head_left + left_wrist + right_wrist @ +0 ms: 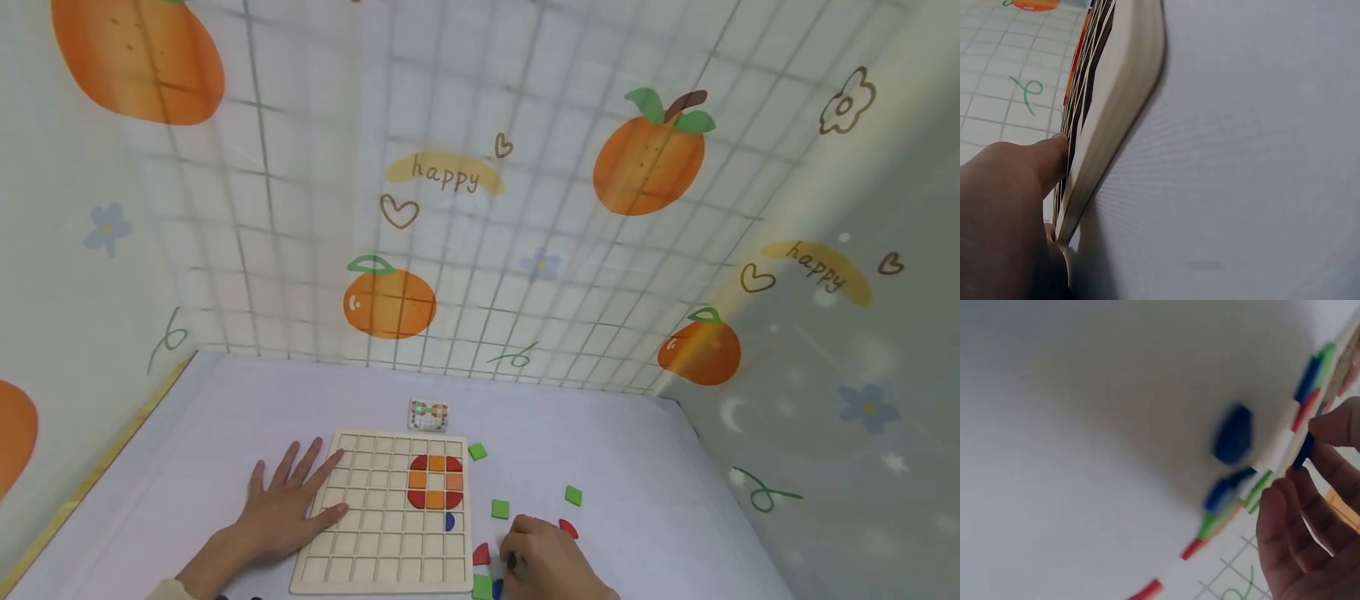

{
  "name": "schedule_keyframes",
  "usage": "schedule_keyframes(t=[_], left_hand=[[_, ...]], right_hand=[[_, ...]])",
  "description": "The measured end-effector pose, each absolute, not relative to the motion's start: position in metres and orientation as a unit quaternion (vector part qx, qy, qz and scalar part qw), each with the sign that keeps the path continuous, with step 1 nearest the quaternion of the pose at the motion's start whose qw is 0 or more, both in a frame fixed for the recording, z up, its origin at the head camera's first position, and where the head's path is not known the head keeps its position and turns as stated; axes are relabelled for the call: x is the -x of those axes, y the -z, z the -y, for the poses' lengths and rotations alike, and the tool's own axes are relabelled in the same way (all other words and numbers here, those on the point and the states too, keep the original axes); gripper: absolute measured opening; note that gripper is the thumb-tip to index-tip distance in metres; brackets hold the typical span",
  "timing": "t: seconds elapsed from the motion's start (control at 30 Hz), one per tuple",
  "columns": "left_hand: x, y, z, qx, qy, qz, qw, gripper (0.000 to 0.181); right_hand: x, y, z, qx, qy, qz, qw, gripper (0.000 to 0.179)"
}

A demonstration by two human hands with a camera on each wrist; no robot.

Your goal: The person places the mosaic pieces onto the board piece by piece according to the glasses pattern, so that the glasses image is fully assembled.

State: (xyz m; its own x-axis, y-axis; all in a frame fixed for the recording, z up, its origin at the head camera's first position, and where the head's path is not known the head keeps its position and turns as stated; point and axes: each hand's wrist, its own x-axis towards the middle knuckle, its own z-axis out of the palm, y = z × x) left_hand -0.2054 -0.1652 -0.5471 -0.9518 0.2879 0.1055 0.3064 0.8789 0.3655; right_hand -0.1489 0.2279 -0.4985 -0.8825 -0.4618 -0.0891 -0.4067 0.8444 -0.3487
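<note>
My left hand (281,512) lies with fingers spread over the left edge of a pale wooden grid board (352,569); in the left wrist view its thumb (1054,159) rests against the board's side (1113,119). On the board, red and orange pieces form a ring (437,500), with one blue half-round piece (450,522) below it. Right of the board, my right hand (551,558) is low over the table. In the right wrist view it pinches a small blue piece (1303,452) between thumb and finger; the fingers hide part of it.
Loose green squares (500,509) and red rounded pieces (482,554) lie right of the board, with more blue pieces (1233,434) near the right hand. A small pattern card (428,415) lies behind the board. Printed curtains (480,275) enclose the white table (637,442).
</note>
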Motion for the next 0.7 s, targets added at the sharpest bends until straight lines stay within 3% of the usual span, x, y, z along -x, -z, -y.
schedule_keyframes(t=[0.27,0.53,0.7], left_hand=[[0.206,0.548,0.165,0.156,0.201,0.966,0.039,0.081],[0.204,0.543,0.164,0.149,0.185,0.971,0.032,0.083],[0.204,0.543,0.165,0.149,0.183,0.971,0.034,0.083]], right_hand=[[0.163,0.498,-0.204,0.224,0.254,-0.935,0.107,0.018],[0.173,0.504,-0.180,0.271,0.231,-0.932,0.068,0.016],[0.174,0.508,-0.169,0.249,0.209,-0.943,0.072,0.013]])
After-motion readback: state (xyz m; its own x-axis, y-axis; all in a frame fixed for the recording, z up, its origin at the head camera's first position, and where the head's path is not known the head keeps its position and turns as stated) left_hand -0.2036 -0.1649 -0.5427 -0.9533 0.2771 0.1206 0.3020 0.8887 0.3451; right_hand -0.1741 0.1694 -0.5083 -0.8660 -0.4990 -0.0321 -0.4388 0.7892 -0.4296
